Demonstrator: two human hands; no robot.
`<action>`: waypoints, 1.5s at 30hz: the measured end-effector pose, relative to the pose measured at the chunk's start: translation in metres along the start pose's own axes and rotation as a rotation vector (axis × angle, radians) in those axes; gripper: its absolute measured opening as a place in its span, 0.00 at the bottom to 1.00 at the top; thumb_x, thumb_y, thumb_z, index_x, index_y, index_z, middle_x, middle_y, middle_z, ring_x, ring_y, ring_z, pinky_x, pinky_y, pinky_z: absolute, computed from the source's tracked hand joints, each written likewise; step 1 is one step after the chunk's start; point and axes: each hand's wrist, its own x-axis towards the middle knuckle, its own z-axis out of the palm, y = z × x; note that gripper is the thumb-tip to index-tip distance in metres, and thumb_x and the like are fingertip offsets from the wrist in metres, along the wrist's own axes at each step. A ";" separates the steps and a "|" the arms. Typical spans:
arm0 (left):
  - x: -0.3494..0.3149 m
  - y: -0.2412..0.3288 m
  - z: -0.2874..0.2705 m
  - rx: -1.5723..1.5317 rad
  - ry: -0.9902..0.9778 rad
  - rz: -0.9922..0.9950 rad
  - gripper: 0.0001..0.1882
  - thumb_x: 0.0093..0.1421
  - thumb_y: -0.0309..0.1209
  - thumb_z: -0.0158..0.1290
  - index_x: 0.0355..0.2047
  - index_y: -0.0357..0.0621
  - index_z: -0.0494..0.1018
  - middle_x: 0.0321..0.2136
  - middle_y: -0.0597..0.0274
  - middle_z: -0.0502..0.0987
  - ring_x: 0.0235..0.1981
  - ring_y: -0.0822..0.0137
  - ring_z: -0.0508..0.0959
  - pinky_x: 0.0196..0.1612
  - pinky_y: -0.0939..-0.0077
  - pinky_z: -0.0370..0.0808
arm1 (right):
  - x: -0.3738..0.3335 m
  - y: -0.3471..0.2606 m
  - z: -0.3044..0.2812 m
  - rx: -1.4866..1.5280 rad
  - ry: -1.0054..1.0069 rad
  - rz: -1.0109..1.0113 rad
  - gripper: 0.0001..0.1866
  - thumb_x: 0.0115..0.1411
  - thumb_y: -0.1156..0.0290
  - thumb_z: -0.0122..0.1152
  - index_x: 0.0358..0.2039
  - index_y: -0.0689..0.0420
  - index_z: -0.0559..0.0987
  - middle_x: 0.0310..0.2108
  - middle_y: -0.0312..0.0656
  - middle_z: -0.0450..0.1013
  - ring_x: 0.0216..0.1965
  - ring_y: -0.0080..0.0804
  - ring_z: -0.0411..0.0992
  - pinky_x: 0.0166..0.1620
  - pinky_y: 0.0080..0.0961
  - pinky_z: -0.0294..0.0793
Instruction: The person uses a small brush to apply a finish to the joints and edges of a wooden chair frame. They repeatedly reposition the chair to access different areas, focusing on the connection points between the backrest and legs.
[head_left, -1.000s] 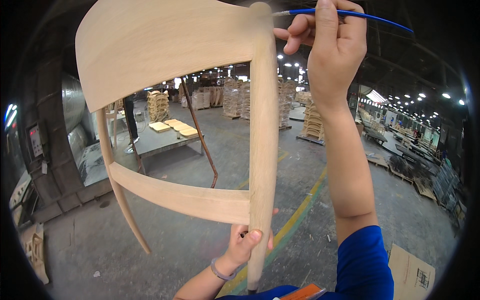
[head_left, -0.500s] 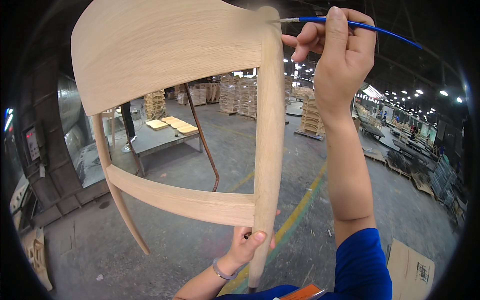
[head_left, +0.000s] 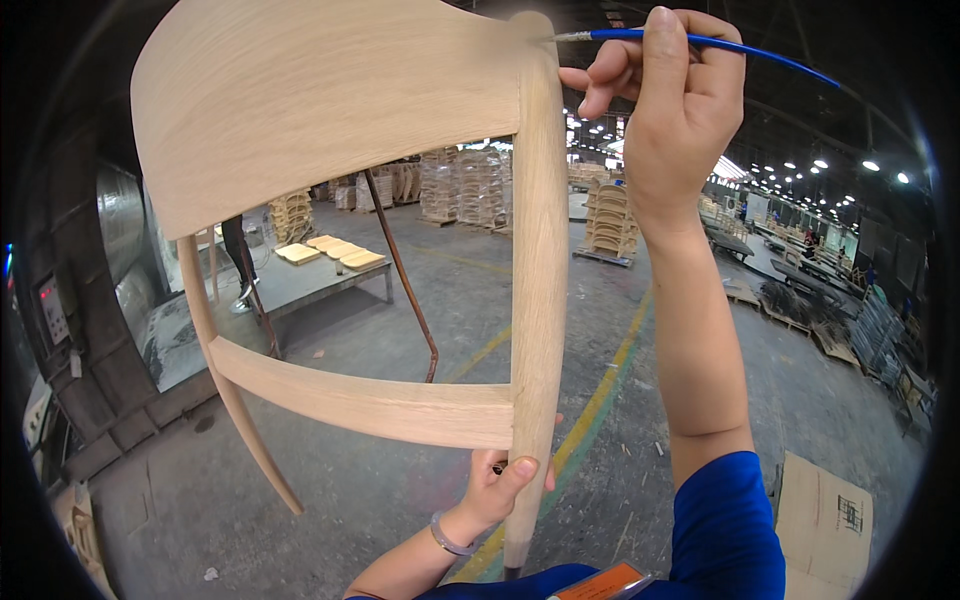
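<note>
A pale wooden chair back frame (head_left: 330,110) fills the left and middle of the view, with a broad curved top panel, a lower crossrail (head_left: 370,405) and two posts. Wrapped round the lower part of the right post (head_left: 538,260) is my left hand (head_left: 505,487), its thumb in front. High at the right, my right hand (head_left: 685,110) pinches a thin blue-handled paintbrush (head_left: 720,43) between thumb and fingers. The brush's tip touches or nearly touches the top joint between panel and right post; that spot is blurred, so contact is unclear.
Behind the frame stands a low grey table (head_left: 320,290) with several yellowish wooden panels (head_left: 345,250), and a person's legs (head_left: 238,260) beside it. Stacked wooden parts (head_left: 608,222) sit on pallets further back. A flat cardboard piece (head_left: 825,525) lies at lower right. A control box (head_left: 53,310) hangs at left.
The view has shifted slightly, so the background sits a little differently behind the chair frame. Both hands keep their grips, and the brush tip remains by the same top joint.
</note>
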 end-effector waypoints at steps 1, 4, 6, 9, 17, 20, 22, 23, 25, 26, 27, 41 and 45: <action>0.000 -0.001 -0.003 -0.023 -0.035 0.011 0.41 0.66 0.55 0.56 0.59 0.23 0.68 0.42 0.47 0.77 0.26 0.67 0.82 0.28 0.74 0.77 | -0.002 -0.003 -0.004 0.044 -0.054 0.013 0.07 0.78 0.68 0.48 0.43 0.59 0.66 0.23 0.39 0.72 0.19 0.20 0.71 0.27 0.18 0.79; -0.001 -0.006 -0.009 -0.037 -0.077 0.015 0.38 0.68 0.52 0.55 0.60 0.25 0.68 0.54 0.43 0.77 0.28 0.66 0.83 0.29 0.73 0.79 | 0.000 -0.001 -0.010 -0.075 -0.111 -0.033 0.09 0.78 0.68 0.47 0.45 0.62 0.66 0.25 0.44 0.75 0.20 0.25 0.75 0.33 0.31 0.87; -0.001 -0.008 -0.011 -0.031 -0.083 0.012 0.38 0.68 0.52 0.55 0.60 0.25 0.68 0.54 0.43 0.77 0.28 0.66 0.83 0.29 0.73 0.79 | 0.000 0.002 -0.013 -0.146 -0.114 -0.060 0.10 0.78 0.68 0.46 0.46 0.63 0.66 0.25 0.46 0.75 0.19 0.27 0.75 0.35 0.37 0.90; -0.002 -0.008 -0.012 -0.029 -0.085 0.013 0.37 0.68 0.51 0.56 0.60 0.24 0.68 0.55 0.42 0.77 0.28 0.66 0.83 0.29 0.73 0.79 | 0.000 0.005 -0.016 -0.121 -0.120 -0.056 0.10 0.78 0.68 0.46 0.46 0.63 0.66 0.25 0.47 0.75 0.19 0.28 0.75 0.35 0.38 0.90; -0.003 -0.008 -0.011 -0.044 -0.073 0.021 0.37 0.68 0.51 0.56 0.60 0.24 0.68 0.55 0.42 0.77 0.29 0.66 0.83 0.30 0.73 0.79 | -0.002 0.003 -0.016 -0.114 -0.099 -0.069 0.10 0.78 0.68 0.45 0.46 0.63 0.65 0.25 0.47 0.75 0.18 0.29 0.74 0.34 0.40 0.90; -0.004 -0.009 -0.013 -0.038 -0.097 0.019 0.38 0.68 0.51 0.56 0.60 0.24 0.68 0.54 0.43 0.77 0.29 0.66 0.83 0.30 0.73 0.79 | -0.002 0.003 -0.016 -0.117 -0.118 -0.078 0.10 0.79 0.68 0.45 0.46 0.63 0.65 0.25 0.47 0.75 0.18 0.29 0.74 0.34 0.39 0.90; -0.004 -0.009 -0.013 -0.047 -0.099 0.013 0.38 0.68 0.51 0.56 0.60 0.24 0.68 0.54 0.43 0.77 0.29 0.66 0.83 0.30 0.73 0.79 | -0.002 0.003 -0.016 -0.131 -0.124 -0.093 0.10 0.79 0.68 0.45 0.46 0.63 0.65 0.25 0.48 0.75 0.18 0.29 0.75 0.33 0.39 0.90; -0.003 -0.010 -0.013 -0.048 -0.091 0.023 0.38 0.68 0.51 0.56 0.60 0.24 0.68 0.54 0.43 0.78 0.29 0.66 0.83 0.30 0.73 0.79 | -0.001 0.003 -0.016 -0.138 -0.127 -0.102 0.10 0.79 0.68 0.45 0.46 0.63 0.65 0.25 0.48 0.75 0.18 0.29 0.75 0.33 0.39 0.90; -0.003 -0.010 -0.013 -0.052 -0.088 0.018 0.38 0.68 0.51 0.56 0.60 0.24 0.68 0.53 0.43 0.78 0.28 0.66 0.83 0.30 0.73 0.79 | -0.002 0.003 -0.016 -0.130 -0.112 -0.101 0.10 0.79 0.67 0.45 0.46 0.63 0.64 0.25 0.48 0.75 0.19 0.29 0.75 0.33 0.39 0.90; -0.003 -0.010 -0.013 -0.048 -0.080 0.022 0.38 0.68 0.51 0.56 0.60 0.24 0.68 0.53 0.43 0.78 0.28 0.66 0.83 0.30 0.73 0.79 | -0.002 0.004 -0.016 -0.126 -0.104 -0.100 0.10 0.79 0.67 0.45 0.46 0.63 0.64 0.25 0.48 0.75 0.19 0.29 0.75 0.33 0.39 0.90; -0.003 -0.010 -0.013 -0.052 -0.081 0.020 0.38 0.68 0.52 0.56 0.60 0.24 0.68 0.53 0.43 0.78 0.28 0.66 0.83 0.30 0.73 0.79 | -0.002 0.004 -0.016 -0.134 -0.108 -0.096 0.10 0.79 0.67 0.45 0.46 0.63 0.64 0.25 0.48 0.75 0.18 0.29 0.75 0.33 0.39 0.90; 0.000 -0.001 -0.003 0.018 0.013 0.003 0.48 0.63 0.62 0.56 0.57 0.19 0.68 0.19 0.54 0.78 0.21 0.67 0.80 0.26 0.75 0.74 | -0.004 0.008 -0.016 -0.097 -0.102 -0.097 0.10 0.78 0.68 0.45 0.46 0.63 0.64 0.25 0.48 0.74 0.18 0.28 0.73 0.29 0.35 0.88; 0.003 -0.001 -0.002 0.016 0.015 0.015 0.48 0.63 0.62 0.56 0.57 0.19 0.68 0.19 0.54 0.78 0.20 0.67 0.80 0.26 0.75 0.74 | -0.004 0.010 -0.015 -0.090 -0.093 -0.094 0.10 0.78 0.68 0.45 0.46 0.63 0.64 0.25 0.48 0.74 0.18 0.28 0.74 0.31 0.38 0.89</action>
